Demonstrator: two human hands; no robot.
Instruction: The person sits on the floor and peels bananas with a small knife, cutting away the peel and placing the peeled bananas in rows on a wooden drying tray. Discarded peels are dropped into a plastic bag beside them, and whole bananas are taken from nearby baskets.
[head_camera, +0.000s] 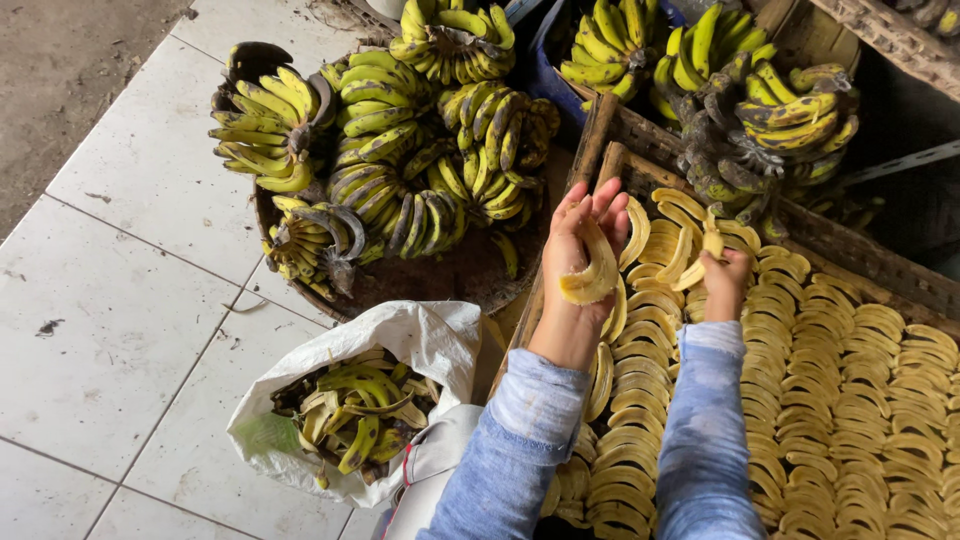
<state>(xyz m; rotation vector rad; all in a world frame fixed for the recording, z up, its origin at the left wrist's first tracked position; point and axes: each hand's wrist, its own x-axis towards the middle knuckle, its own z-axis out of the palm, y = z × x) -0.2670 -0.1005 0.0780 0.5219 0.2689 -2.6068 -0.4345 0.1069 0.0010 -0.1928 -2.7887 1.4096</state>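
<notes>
1. The left hand (583, 240), just above the middle of the frame, is curled around a peeled banana (592, 272) lying across its palm, fingers half closed on it.
2. The right hand (724, 275), right of centre, pinches a smaller peeled banana piece (711, 243) between its fingertips, closed on it.
3. Both hands hover over the upper left corner of a wooden tray (850, 250) that fills the right half of the frame. It holds peeled bananas (850, 400) laid in close rows, side by side, from its top edge down to the bottom of the frame.
4. A round, dark basket (440, 280) sits in the upper middle. It carries unpeeled banana bunches (400, 150), yellow-green with black marks, piled mostly on its upper and left parts; its lower right floor is bare.
5. More unpeeled bunches (760, 110) lie at the upper right, beyond the tray's frame, partly over a blue container (545, 70).
6. A white plastic sack (420, 340) stands open at lower centre left on the white tiled floor (120, 300). It is filled with banana peels (350, 410), green and yellow.
7. Both forearms wear blue denim sleeves (700, 440), entering from the bottom edge.
</notes>
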